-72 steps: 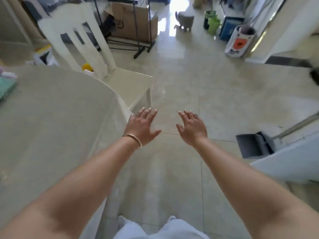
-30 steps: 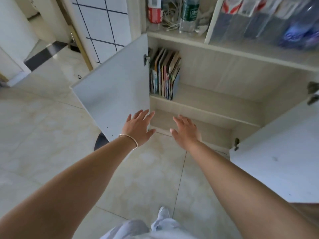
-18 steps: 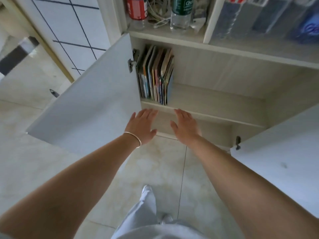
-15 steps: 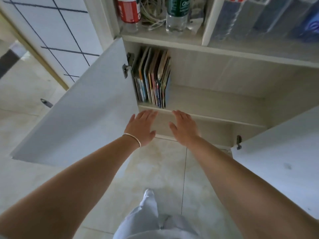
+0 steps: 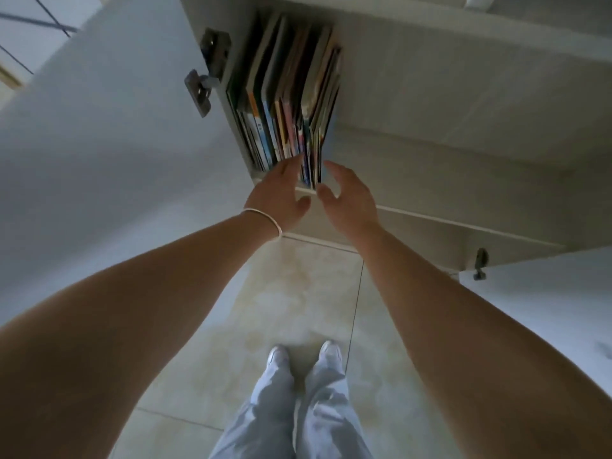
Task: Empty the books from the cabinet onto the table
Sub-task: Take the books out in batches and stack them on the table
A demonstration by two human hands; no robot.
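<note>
Books (image 5: 288, 104) upright btwn both hands' fingertips.

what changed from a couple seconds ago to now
The person turned from the table to the open cabinet and stepped close. Both hands moved forward to the books: the left hand reaches their lower front edges, and the right hand is just to their right, fingers spread. Nothing is gripped yet. The books remain upright at the shelf's left end, and the doors remain open.
</note>
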